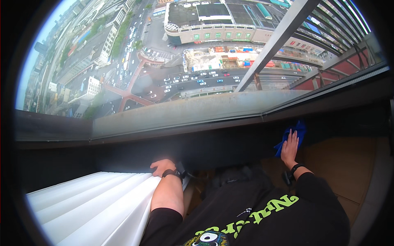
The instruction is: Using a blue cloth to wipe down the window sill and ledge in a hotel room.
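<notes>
My right hand (289,146) presses a blue cloth (301,130) onto the dark window ledge (230,143), its fingers stretched out over the cloth. Parts of the cloth stick out beyond the fingertips and to the left of the palm. Toward the middle left, my left hand (164,166) rests at the ledge beside the top corner of a white ridged panel (98,201). Its thumb and fingers are a little apart, and nothing shows between them. Both wrists wear black bands.
Beyond the ledge is a large window (176,112) overlooking a busy street far below. A metal frame with slats (283,41) stands outside at the right. Brown flooring (340,168) lies at the lower right, beside my black shirt (254,205).
</notes>
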`<state>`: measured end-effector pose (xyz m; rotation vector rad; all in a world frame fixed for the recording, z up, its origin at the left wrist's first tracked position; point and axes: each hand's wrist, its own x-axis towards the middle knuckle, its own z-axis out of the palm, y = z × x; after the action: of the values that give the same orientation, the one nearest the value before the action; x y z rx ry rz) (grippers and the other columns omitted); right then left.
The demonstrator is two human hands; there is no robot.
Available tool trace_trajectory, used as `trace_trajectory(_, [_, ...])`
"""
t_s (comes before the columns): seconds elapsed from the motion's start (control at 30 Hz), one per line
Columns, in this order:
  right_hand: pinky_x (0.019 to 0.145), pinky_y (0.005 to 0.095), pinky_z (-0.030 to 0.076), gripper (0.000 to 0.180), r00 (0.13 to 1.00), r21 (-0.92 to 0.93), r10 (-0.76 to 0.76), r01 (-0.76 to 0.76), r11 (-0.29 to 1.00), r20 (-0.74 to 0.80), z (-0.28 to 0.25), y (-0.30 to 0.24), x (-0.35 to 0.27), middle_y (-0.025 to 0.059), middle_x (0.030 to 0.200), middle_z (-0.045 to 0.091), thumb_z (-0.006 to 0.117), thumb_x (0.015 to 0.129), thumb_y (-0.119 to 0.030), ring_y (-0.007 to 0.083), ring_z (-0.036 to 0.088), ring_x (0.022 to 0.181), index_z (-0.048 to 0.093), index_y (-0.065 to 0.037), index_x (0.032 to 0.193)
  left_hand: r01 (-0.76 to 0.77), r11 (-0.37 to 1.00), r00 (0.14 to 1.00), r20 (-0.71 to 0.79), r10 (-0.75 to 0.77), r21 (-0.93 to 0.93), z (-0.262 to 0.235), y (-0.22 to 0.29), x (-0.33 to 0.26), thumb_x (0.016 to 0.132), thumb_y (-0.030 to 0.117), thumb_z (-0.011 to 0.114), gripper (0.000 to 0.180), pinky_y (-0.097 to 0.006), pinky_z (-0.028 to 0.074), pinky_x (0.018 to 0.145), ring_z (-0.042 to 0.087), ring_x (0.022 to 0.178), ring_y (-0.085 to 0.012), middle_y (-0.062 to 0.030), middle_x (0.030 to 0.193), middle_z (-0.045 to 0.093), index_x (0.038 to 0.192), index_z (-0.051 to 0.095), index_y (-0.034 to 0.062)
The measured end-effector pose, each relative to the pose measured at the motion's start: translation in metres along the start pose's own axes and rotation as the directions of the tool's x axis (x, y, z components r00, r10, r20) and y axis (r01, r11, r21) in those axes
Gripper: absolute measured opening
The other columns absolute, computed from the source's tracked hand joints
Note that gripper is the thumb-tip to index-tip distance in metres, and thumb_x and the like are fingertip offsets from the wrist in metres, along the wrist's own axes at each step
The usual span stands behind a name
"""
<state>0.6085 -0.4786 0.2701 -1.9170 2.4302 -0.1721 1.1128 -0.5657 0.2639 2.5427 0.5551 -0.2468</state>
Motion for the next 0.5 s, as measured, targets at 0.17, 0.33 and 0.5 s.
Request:
trace_trajectory(0.17, [0.118,0.0489,0.013,0.065,0.978,-0.035,-0.182,0.187,0.982,0.103,-0.016,-0.043,-0.001,0.0291,0.149,0.028,0.044,0.088,-0.020,0.0388,0.019,0.144,0.027,0.004,0.146,-0.027,0.999,1.000,-0.013,0.027,0.041,-0.007,0.010,0.027,0.097,0.039,0.040,0.046,-0.048,0.052,0.075,0.064,0.089,-0.0408,-0.0242,0.100,0.065,0.122,0.046,0.0009])
trace_trajectory(0.33, [0.117,0.0504,0.018,0.067,0.879,0.055,-0.451,0.448,0.892,0.153,-0.016,-0.143,-0.014,0.0292,0.145,0.034,0.050,0.082,-0.024,0.0399,0.026,0.141,0.035,0.002,0.142,-0.051,0.995,0.998,-0.029,0.054,0.083,-0.018,0.021,0.056,0.097,0.038,0.040,0.045,-0.047,0.052,0.074,0.065,0.088,-0.0405,-0.0238,0.099,0.065,0.121,0.047,0.0014])
trace_trajectory(0.5, [0.115,0.0493,0.022,0.065,0.688,0.211,-0.716,0.687,0.695,0.116,-0.021,-0.252,-0.023,0.0233,0.144,0.040,0.055,0.080,-0.026,0.0347,0.034,0.138,0.043,-0.003,0.139,-0.102,0.975,0.993,-0.036,0.111,0.195,0.018,-0.002,0.133,0.097,0.035,0.040,0.043,-0.044,0.052,0.075,0.065,0.090,-0.0382,-0.0222,0.101,0.065,0.124,0.046,0.0010])
